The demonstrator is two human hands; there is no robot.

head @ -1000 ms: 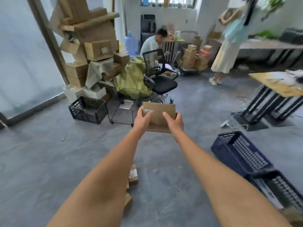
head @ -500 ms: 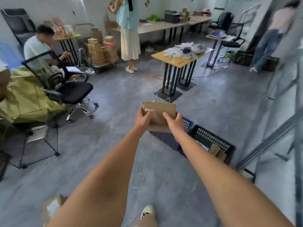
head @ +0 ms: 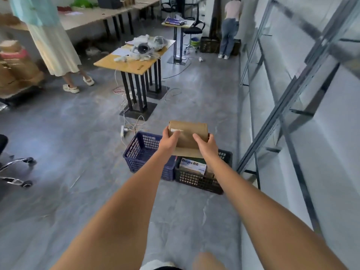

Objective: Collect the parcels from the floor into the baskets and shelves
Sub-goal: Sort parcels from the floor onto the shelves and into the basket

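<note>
I hold a brown cardboard parcel out in front of me at arm's length. My left hand grips its left side and my right hand grips its right side, thumbs on top. Below the parcel on the floor stand two baskets side by side: a blue basket on the left, its inside partly hidden by my arm, and a black basket on the right that holds a white and blue box and other parcels. A metal shelf rack runs along the right wall.
A wooden table on black legs stands ahead with cables and a power strip on the floor by it. One person stands at the left, another at the far end. An office chair base is at the left, stacked boxes beyond.
My view has swung right, from the box pile and chair toward the shelf wall. The two baskets have come to lie right under the parcel. Both hands keep the same hold.
</note>
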